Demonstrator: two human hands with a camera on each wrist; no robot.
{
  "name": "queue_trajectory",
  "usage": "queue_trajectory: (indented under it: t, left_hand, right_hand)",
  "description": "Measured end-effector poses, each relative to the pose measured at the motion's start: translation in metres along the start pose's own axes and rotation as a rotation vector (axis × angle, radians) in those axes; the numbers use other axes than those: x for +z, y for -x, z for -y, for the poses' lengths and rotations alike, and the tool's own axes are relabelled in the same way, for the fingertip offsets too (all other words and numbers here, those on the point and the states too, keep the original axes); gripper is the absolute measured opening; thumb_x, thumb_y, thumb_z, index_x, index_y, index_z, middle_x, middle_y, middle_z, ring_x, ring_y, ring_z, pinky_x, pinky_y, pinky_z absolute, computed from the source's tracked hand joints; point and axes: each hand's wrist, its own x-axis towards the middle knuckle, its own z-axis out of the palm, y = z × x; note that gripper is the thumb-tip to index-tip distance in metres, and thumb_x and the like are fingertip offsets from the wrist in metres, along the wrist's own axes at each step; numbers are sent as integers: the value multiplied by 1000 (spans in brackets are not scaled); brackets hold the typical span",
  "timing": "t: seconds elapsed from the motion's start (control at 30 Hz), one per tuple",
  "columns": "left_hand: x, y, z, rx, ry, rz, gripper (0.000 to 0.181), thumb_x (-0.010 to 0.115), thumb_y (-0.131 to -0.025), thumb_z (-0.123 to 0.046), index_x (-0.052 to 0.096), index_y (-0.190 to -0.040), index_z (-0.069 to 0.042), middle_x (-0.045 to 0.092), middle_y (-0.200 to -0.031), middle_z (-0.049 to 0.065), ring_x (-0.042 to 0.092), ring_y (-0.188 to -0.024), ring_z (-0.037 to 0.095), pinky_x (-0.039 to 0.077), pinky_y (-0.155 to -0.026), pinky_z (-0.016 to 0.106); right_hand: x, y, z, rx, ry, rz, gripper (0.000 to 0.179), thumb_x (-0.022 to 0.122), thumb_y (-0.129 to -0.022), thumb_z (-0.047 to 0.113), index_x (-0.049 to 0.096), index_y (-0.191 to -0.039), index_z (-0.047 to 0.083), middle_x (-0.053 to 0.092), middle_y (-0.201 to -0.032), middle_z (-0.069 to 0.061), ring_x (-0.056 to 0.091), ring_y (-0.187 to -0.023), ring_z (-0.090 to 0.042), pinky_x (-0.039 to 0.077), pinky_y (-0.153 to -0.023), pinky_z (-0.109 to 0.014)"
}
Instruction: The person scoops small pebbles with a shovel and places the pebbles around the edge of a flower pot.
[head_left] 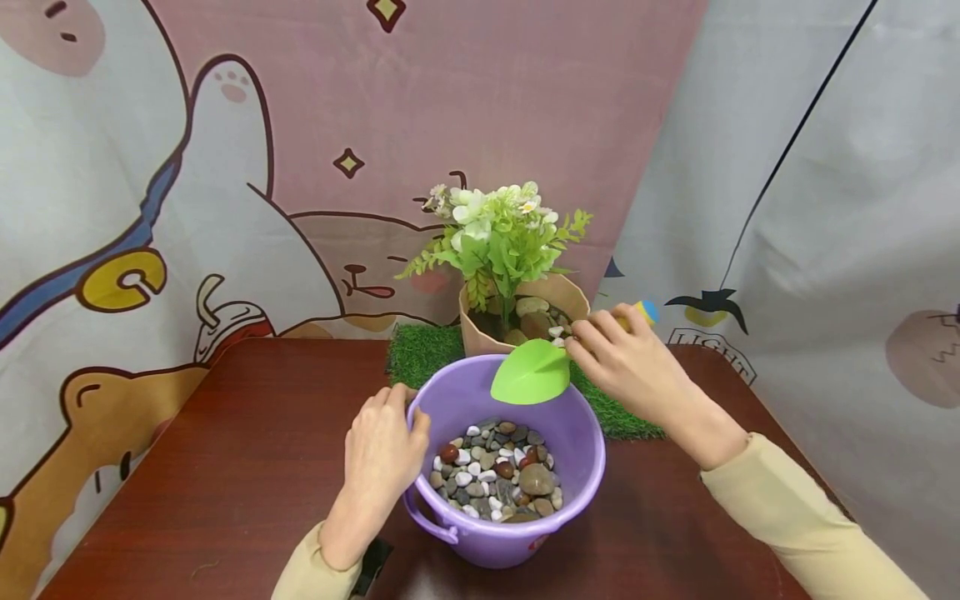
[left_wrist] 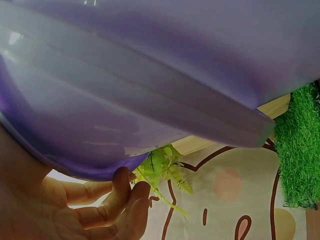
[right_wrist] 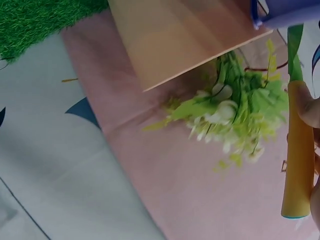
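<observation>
My left hand [head_left: 384, 446] grips the near-left rim of a purple bucket [head_left: 491, 546], fingers curled over its edge. Pebbles [head_left: 487, 475] in white, grey, brown and reddish tones cover the bucket's bottom. My right hand [head_left: 637, 360] holds a toy shovel by its yellow handle [right_wrist: 298, 160], which has a blue end. The shovel's green leaf-shaped blade [head_left: 531, 372] hangs over the far rim of the bucket, with no pebbles visible on it. In the left wrist view the bucket's wall and a broad band fill most of the picture.
Behind the bucket, a tan pot [head_left: 480, 336] holds stones and an artificial plant with white flowers [head_left: 498, 225]. It stands on a green artificial grass mat [head_left: 422, 348]. All this is on a reddish-brown table [head_left: 262, 467], with a printed cartoon curtain [head_left: 465, 100] behind.
</observation>
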Motion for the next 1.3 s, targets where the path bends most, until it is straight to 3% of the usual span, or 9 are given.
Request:
queue_trajectory:
  t: [0.2, 0.6, 0.87, 1.0, 1.3]
  left_hand:
    - [1, 0, 0, 4, 3, -6, 19, 60, -80, -14, 67, -95, -3, 66, -86, 11, 63, -81, 32, 50, -65, 49]
    - [1, 0, 0, 7, 2, -4, 20, 59, -80, -14, 66, -95, -3, 67, -86, 12, 63, -82, 32, 50, -65, 49]
    - [0, 0, 0, 3, 0, 0, 20, 60, -80, -14, 66, -95, -3, 67, -87, 12, 63, -81, 33, 50, -65, 49]
    - [0, -1, 0, 1, -3, 0, 20, 60, -80, -14, 66, -95, -3, 67, -86, 12, 63, -81, 33, 50, -65, 49]
    - [0, 0, 0, 1, -6, 0, 20, 60, -79, -14, 66, -95, -4, 66, -85, 11, 63, -80, 33, 50, -65, 49]
  right_hand:
    - [5, -10, 14, -120, 14, 6, 36, 21, -98, -2, 56, -90, 1, 57, -90, -12, 51, -82, -28, 42, -78, -41]
    - [18, -22, 45, -270, 60, 117, 37, 28, -93, 5, 60, -75, 8, 55, -81, -6, 50, -79, -24, 40, -81, -37]
    - [22, -23, 50, -288, 44, 175, 24, 41, -89, 11, 62, -77, 11, 56, -82, -3, 50, -80, -23, 40, -83, -38]
    - [25, -22, 49, -254, 4, 213, 13, 53, -86, 14, 63, -78, 12, 57, -82, -3, 52, -80, -23, 39, -81, -38]
    - [39, -23, 59, -216, -90, 202, 9, 60, -83, 19, 59, -75, 14, 54, -74, 1, 45, -71, -19, 35, -72, -37]
